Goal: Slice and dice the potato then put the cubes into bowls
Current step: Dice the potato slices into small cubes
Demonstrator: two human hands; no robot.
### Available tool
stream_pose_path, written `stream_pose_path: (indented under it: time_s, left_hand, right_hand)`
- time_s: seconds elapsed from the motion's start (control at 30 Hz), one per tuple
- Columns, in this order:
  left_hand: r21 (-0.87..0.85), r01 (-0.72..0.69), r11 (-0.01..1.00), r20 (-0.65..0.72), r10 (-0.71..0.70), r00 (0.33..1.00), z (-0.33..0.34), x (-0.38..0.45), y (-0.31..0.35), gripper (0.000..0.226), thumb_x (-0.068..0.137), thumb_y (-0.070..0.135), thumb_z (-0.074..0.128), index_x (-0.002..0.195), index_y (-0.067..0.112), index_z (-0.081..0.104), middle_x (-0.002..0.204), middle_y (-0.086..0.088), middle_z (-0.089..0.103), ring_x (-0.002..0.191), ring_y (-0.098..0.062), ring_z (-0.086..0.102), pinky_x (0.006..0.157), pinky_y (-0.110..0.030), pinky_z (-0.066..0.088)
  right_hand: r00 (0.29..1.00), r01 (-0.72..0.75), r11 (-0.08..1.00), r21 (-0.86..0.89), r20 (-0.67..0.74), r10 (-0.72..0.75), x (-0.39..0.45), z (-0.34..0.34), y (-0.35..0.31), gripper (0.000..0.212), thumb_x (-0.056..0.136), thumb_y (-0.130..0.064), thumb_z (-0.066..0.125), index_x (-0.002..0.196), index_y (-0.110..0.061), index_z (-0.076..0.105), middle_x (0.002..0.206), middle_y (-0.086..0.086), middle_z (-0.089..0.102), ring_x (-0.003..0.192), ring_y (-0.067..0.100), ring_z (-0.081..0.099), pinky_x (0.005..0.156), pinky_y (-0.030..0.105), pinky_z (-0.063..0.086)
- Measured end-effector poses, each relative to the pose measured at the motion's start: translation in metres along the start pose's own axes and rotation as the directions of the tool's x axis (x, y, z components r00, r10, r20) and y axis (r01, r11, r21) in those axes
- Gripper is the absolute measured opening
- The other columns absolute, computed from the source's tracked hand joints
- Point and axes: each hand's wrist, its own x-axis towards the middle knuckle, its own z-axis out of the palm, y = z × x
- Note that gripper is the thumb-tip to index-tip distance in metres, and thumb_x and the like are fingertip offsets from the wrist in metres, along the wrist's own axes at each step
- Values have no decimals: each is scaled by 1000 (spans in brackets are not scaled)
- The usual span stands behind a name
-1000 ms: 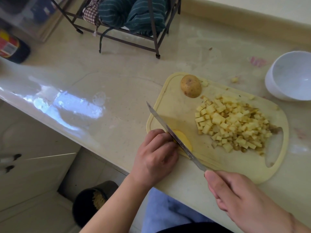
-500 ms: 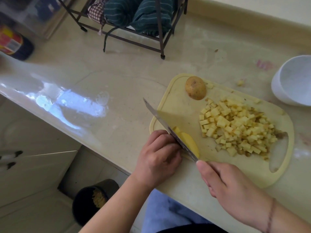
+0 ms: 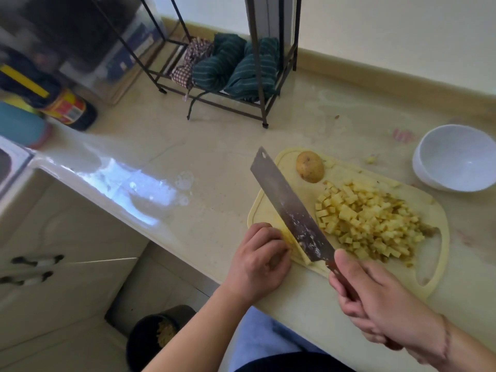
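A pale yellow cutting board (image 3: pixel 271 189) lies at the counter's front edge. At its near left corner my left hand (image 3: pixel 259 260) holds down a peeled potato piece (image 3: pixel 291 241) with curled fingers. My right hand (image 3: pixel 375 304) grips the handle of a cleaver (image 3: pixel 291 208); the blade leans to the right against the potato piece, its flat side up. A heap of potato cubes (image 3: pixel 370 221) covers the board's right half. A whole unpeeled potato (image 3: pixel 310 167) sits at the board's far edge. An empty white bowl (image 3: pixel 455 158) stands to the right beyond the board.
A black wire rack (image 3: pixel 264 103) with folded green striped cloths stands on the counter behind the board. A dark bottle with a red and yellow label (image 3: pixel 68 108) is at the far left. A black bin (image 3: pixel 158 334) sits on the floor below the counter edge.
The cleaver has tipped from upright to leaning right, flat side now showing. The camera has lifted, so more of the rack and wall is in view. My left hand stays on the potato piece.
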Motion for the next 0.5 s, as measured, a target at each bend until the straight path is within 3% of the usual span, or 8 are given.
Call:
stream_pose_path:
  time_s: [0.13,0.23,0.3,0.37,0.43,0.5]
  left_hand:
    - [20,10,1000,41,-11,999,-12,7,7,9,87,13,76,91,6,74,100,-7,67,96,-28,62,82,-41,53]
    - [165,-8,986,200,-25,979,-19,23,12,42,82,37,77,118,15,68,122,-3,62,111,-28,57,90,-43,53]
    - [287,53,956,340,-154,928,-21,38,19,73,77,61,72,138,27,51,142,0,48,128,-28,46,101,-46,50]
    - [406,124,905,472,-324,820,-21,48,25,97,71,82,61,151,38,27,158,3,26,142,-26,26,116,-46,36]
    - [457,133,880,535,-391,749,-19,52,28,110,66,92,56,154,41,13,163,5,12,147,-25,15,122,-45,23]
    - [464,108,879,554,-383,739,-17,52,29,110,67,94,55,153,42,13,161,4,11,146,-27,13,123,-45,19]
  right_hand:
    - [994,38,999,-5,-99,-38,-26,-13,-8,66,64,-83,52,67,-17,44,59,10,26,40,13,20,42,20,23]
    - [979,56,998,-36,-193,-62,-45,-20,-6,64,67,-83,48,65,-19,41,59,9,25,43,13,16,45,23,17]
    - [969,54,998,-29,-240,-59,-54,-19,0,64,77,-82,43,66,-19,39,58,8,25,44,14,15,46,26,13]
    - [959,37,999,-21,-281,-41,-60,-14,6,59,82,-75,41,65,-18,38,59,10,25,45,15,16,47,29,12]
    - [950,25,1000,-17,-312,-29,-63,-6,10,55,84,-69,41,65,-18,38,57,8,26,44,15,17,46,25,15]
    - [941,14,1000,-15,-339,-18,-62,2,14,54,88,-66,40,67,-17,38,55,6,27,42,15,18,44,23,16]
